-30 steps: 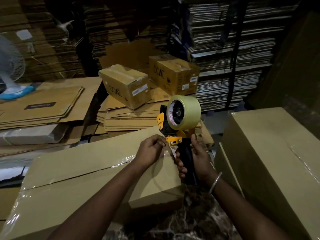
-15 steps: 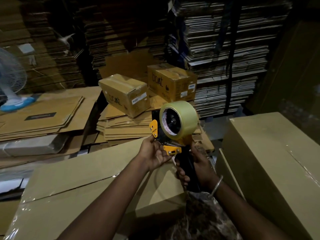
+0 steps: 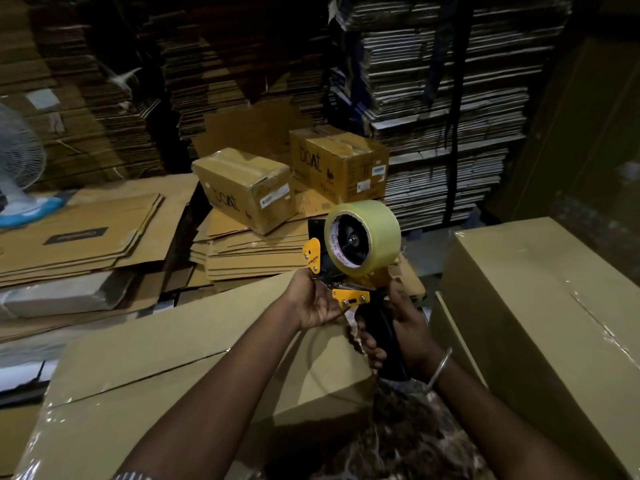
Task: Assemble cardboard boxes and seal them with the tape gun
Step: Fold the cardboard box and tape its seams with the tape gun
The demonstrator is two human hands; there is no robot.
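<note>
The right hand (image 3: 403,327) is wrapped round the black handle of the tape gun (image 3: 349,271) and holds it upright, handle down, with the tape roll (image 3: 363,237) on top and its open face turned toward the person's left. The left hand (image 3: 313,303) reaches in from the left and pinches at the gun's front end, beside the yellow blade guard (image 3: 350,296); a loose tail of tape seems to hang just under that guard, though it is too thin to be sure the fingers have it. Both hands hover above the near right corner of the large box (image 3: 166,368), whose flap seam runs long from lower left toward upper right. The gun thus stands crosswise to that seam, so the next stroke probably calls for tipping its mouth down onto the seam. A second box (image 3: 540,306) stands just to the right.
</note>
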